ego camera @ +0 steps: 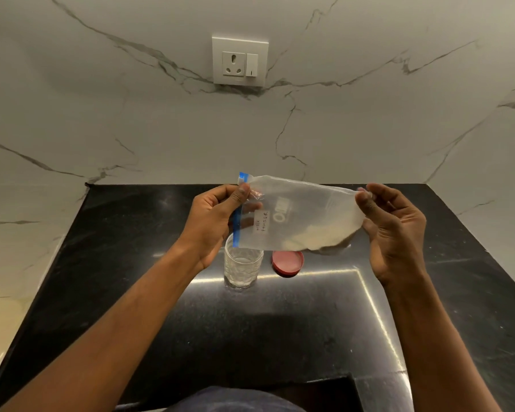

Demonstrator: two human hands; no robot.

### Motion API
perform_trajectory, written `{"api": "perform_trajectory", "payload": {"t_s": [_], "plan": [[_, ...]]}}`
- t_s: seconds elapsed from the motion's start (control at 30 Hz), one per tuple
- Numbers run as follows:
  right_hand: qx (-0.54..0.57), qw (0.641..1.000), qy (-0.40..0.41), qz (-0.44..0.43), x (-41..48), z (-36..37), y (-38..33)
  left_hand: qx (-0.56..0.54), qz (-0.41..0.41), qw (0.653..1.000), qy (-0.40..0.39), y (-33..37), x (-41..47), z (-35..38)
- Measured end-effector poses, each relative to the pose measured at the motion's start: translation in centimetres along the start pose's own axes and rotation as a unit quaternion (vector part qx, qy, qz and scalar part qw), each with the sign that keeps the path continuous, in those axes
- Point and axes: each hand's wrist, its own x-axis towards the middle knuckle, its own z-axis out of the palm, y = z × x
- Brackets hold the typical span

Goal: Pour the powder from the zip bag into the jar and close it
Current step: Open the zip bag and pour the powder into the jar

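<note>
A clear zip bag (298, 214) with a blue zip strip and a handwritten label is held sideways in the air above the counter. Whitish powder lies in its lower right part. My left hand (213, 221) pinches the bag at the zip end, and my right hand (394, 230) pinches the opposite bottom corner. Just below the zip end stands a clear patterned jar (243, 264), open at the top. Its red lid (288, 262) lies flat on the counter right beside the jar.
The black stone counter (250, 322) ends at a marble wall behind and on both sides. A white socket and switch plate (240, 61) is on the back wall. The counter's front edge has a step at the lower right.
</note>
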Motion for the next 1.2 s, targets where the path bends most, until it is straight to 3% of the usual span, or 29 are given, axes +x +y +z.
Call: {"api": "perform_trajectory", "payload": {"t_s": [0.57,0.83,0.9,1.07,1.2], "plan": [[-0.114,0.975,-0.042,-0.186,-0.1,2.7,-0.8,0.056,-0.017,0.998,0.038,-2.4,0.8,-2.3],[-0.173,0.956,-0.067,-0.226,0.1,3.4,-0.3,0.150,-0.002,0.988,0.045,-2.7,0.8,-4.0],[-0.186,0.951,-0.071,-0.237,0.1,3.5,-0.3,0.256,0.004,0.966,0.046,-2.1,0.8,-4.4],[-0.202,0.944,-0.079,-0.248,0.2,3.5,-0.5,0.495,0.039,0.867,0.047,1.2,0.6,-2.9],[-0.223,0.940,-0.087,-0.245,0.2,3.3,-0.4,0.597,0.179,0.777,-0.088,3.9,0.5,0.9]]}}
